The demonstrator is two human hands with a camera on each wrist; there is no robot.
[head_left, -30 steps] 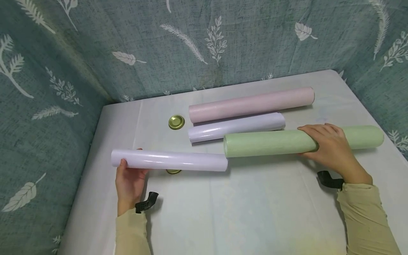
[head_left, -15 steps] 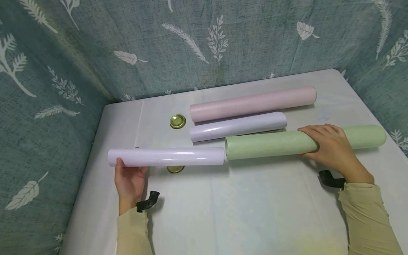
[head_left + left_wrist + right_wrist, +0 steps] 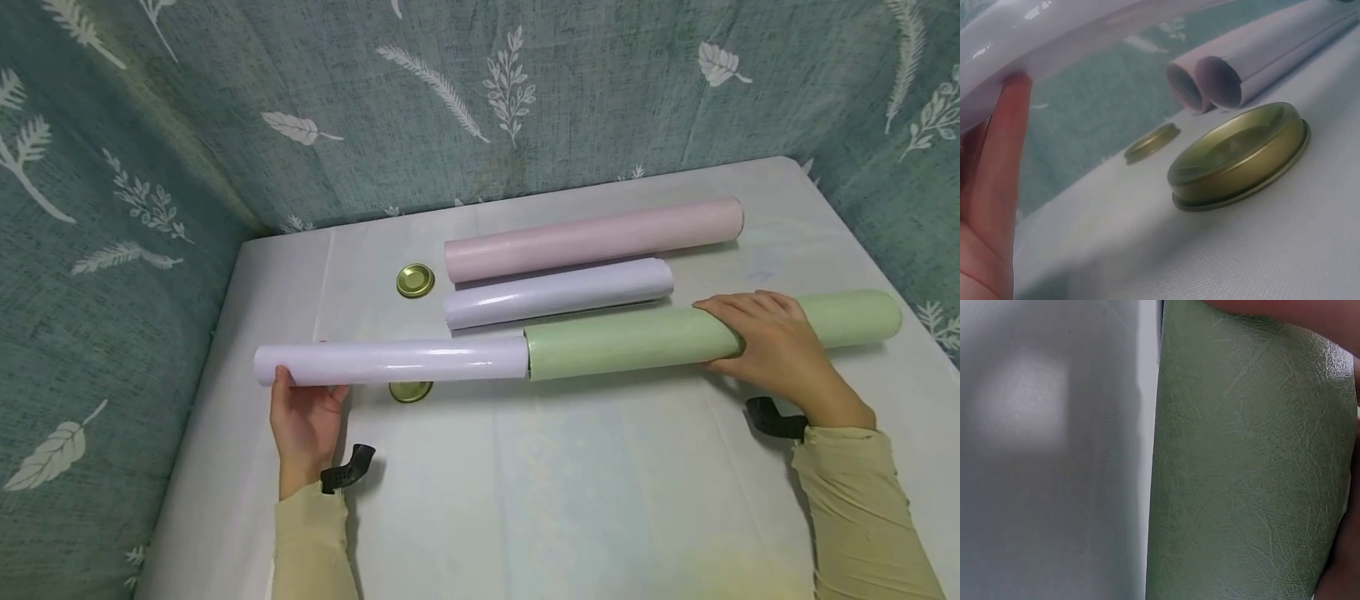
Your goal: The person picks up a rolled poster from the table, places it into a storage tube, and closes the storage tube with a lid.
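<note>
My left hand (image 3: 307, 429) holds a glossy white tube-shaped roll (image 3: 390, 363) near its left end, thumb in front and the other fingers mostly hidden behind. The roll is raised above the table. Its right end meets the left mouth of a thicker pale green tube (image 3: 622, 340); whether it is inside the rim I cannot tell. From above, my right hand (image 3: 772, 346) grips the green tube right of its middle. In the right wrist view, the green tube's wrinkled surface (image 3: 1247, 456) fills the right half.
Behind lie a pink tube (image 3: 592, 240) and a second glossy white roll (image 3: 558, 293), side by side. One gold lid (image 3: 415, 281) lies left of them. Another gold lid (image 3: 410, 392) is partly covered by the held roll. Patterned green cloth (image 3: 450, 100) hangs behind the white table (image 3: 570, 500).
The held white roll has levelled and shifted slightly back and left, from overlapping in front of the green tube's end to lining up with its mouth. The right hand stays on the green tube.
</note>
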